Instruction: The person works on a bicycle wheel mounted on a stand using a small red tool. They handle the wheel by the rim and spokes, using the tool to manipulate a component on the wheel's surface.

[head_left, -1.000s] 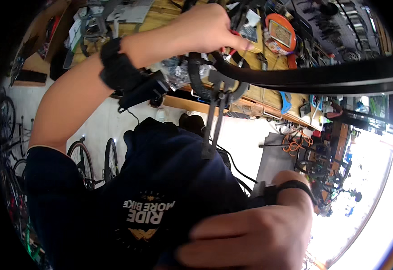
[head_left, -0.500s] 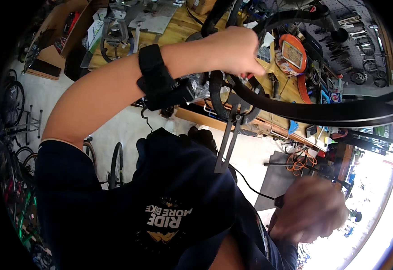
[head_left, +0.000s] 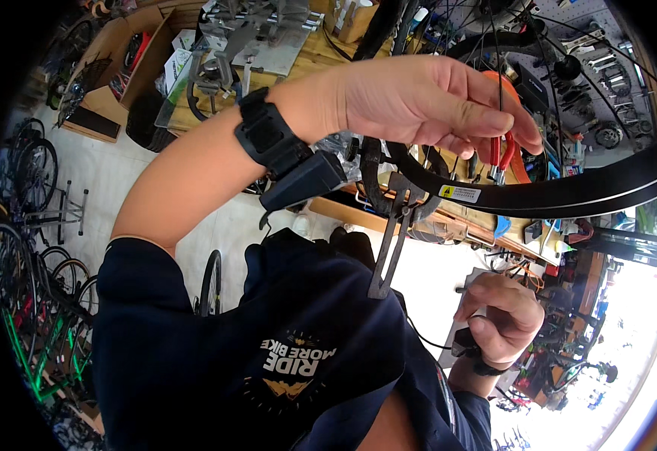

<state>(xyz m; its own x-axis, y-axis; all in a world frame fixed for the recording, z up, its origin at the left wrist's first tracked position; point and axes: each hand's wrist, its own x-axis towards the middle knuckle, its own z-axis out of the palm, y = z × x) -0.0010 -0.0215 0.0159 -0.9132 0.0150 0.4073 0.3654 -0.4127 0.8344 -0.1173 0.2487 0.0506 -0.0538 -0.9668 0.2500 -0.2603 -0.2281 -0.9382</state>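
My left hand (head_left: 441, 105) reaches in from the left, its thumb and fingers pinching a red-handled spoke wrench (head_left: 507, 150). The wrench's metal end is down by the inner edge of a black bicycle wheel rim (head_left: 569, 197), at the spokes. That rim sits between the arms of a dark metal truing stand (head_left: 373, 177), from which a slotted grey bracket (head_left: 394, 248) hangs. Lower right, clear of the wheel, my right hand (head_left: 503, 316) is raised with loosely curled fingers. A gap shows between its thumb and fingers, and nothing is visible in it.
Behind the wheel is a wooden workbench (head_left: 328, 60) with tools and a metal vise-like fixture (head_left: 215, 75). Hand tools hang on a pegboard (head_left: 606, 68) at far right. Bicycles (head_left: 42, 338) stand along the left; cardboard boxes (head_left: 103, 113) sit at back left.
My left hand has moved right along the rim, and the red wrench now shows in it. A rim label has come into view. My right hand, blurred before, has moved up and left.
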